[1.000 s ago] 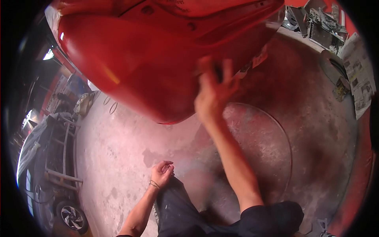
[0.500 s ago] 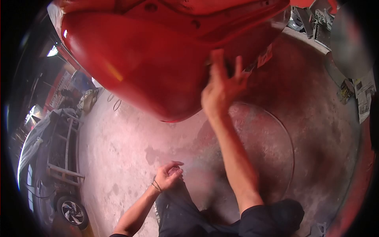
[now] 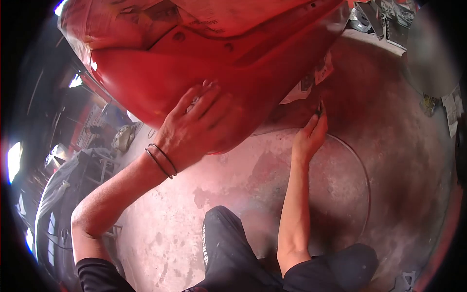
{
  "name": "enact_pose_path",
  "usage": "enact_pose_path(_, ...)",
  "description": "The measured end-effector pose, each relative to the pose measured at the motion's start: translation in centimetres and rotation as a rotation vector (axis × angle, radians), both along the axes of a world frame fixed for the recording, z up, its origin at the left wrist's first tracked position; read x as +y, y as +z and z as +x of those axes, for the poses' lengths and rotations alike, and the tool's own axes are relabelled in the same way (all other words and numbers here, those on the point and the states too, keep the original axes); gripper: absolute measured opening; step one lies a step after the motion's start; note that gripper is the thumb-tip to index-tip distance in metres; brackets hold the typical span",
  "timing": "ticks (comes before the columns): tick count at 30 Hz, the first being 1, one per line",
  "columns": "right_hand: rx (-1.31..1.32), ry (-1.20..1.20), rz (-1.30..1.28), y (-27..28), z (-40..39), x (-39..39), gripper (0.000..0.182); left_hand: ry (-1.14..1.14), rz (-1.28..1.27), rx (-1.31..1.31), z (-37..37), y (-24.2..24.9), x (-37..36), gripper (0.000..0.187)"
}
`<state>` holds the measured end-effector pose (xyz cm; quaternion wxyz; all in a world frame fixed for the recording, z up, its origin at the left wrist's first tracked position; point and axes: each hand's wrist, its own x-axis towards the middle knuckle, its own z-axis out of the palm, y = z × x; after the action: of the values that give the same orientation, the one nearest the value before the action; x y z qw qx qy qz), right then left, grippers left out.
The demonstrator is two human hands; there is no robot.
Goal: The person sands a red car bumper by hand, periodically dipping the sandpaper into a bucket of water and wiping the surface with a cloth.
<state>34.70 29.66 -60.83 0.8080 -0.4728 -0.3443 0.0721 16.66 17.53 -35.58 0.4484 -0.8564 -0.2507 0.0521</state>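
Panel (image 3: 238, 73), directly before you: your left hand (image 3: 194, 121), fingers extended and nothing visibly gripped, is best laid flat and light along the curve; your right hand (image 3: 310, 138), half-curled nearby, holds something indiscernible, if anything.

The left arm (image 3: 121, 192) is bent sharply, and I see the back of the left hand (image 3: 192, 121), fingers (image 3: 208, 103) extended, slightly spread. The right arm (image 3: 295, 214) reaches out straighter, the right hand (image 3: 310, 138) turned thumb-side inward.
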Motion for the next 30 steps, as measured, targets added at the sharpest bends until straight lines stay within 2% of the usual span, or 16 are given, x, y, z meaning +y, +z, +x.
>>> enact_pose_path(3, 0.026, -0.020, -0.060, -2.7, 0.7, -0.3, 0.038, 0.139, 0.112, 0.086, -4.3, -3.0, 2.4, 0.055)
enact_pose_path(6, 0.064, -0.034, -0.107, -2.9, 1.7, -0.6, 0.037, 0.162, -0.008, 0.023, -3.7, -4.9, 4.1, 0.054)
enact_pose_path(7, 0.079, -0.024, -0.124, -2.7, 1.8, -1.1, 0.037, 0.098, 0.063, 0.044, -2.7, -5.4, 5.8, 0.059)
enact_pose_path(10, 0.212, 0.035, -0.124, -1.7, 2.6, -1.6, 0.037, 0.058, 0.011, 0.059, 2.4, -5.9, 11.0, 0.059)
enact_pose_path(13, 0.318, 0.052, -0.072, -0.3, 3.1, -2.0, 0.036, 0.113, -0.015, 0.205, 8.9, -6.6, 18.0, 0.054)
enact_pose_path(15, 0.328, 0.125, -0.163, 1.7, 2.8, -3.3, 0.039, 0.163, -0.018, 0.283, 12.0, -8.2, 22.2, 0.056)
enact_pose_path(18, 0.328, 0.315, -0.296, 5.1, 5.2, -5.4, 0.042, 0.169, -0.184, 0.372, 10.9, -11.0, 25.3, 0.059)
enact_pose_path(19, 0.329, 0.392, -0.337, 6.7, 6.3, -6.2, 0.042, 0.160, -0.263, 0.400, 10.1, -10.6, 24.5, 0.060)
enact_pose_path(21, 0.359, 0.355, -0.418, 10.2, 9.1, -7.4, 0.043, 0.218, -0.408, 0.758, 9.4, -7.4, 19.9, 0.063)
enact_pose_path(22, 0.373, 0.338, -0.452, 12.1, 10.8, -7.9, 0.044, 0.198, -0.424, 0.827, 8.3, -6.1, 17.9, 0.062)
enact_pose_path(24, 0.322, 0.228, -0.497, 14.5, 14.4, -8.8, 0.045, 0.138, -0.470, 0.915, 3.9, -5.3, 14.8, 0.062)
enact_pose_path(27, 0.201, 0.017, -0.672, 17.5, 20.7, -11.4, 0.045, 0.077, -0.554, 0.988, 3.9, -0.9, 13.7, 0.061)
enact_pose_path(29, 0.317, 0.031, -0.742, 20.1, 25.3, -15.0, 0.044, 0.124, -0.643, 0.962, 5.3, 1.1, 15.4, 0.060)
enact_pose_path(30, 0.375, 0.036, -0.778, 21.4, 27.5, -17.2, 0.044, 0.176, -0.705, 0.907, 5.8, 0.0, 17.8, 0.059)
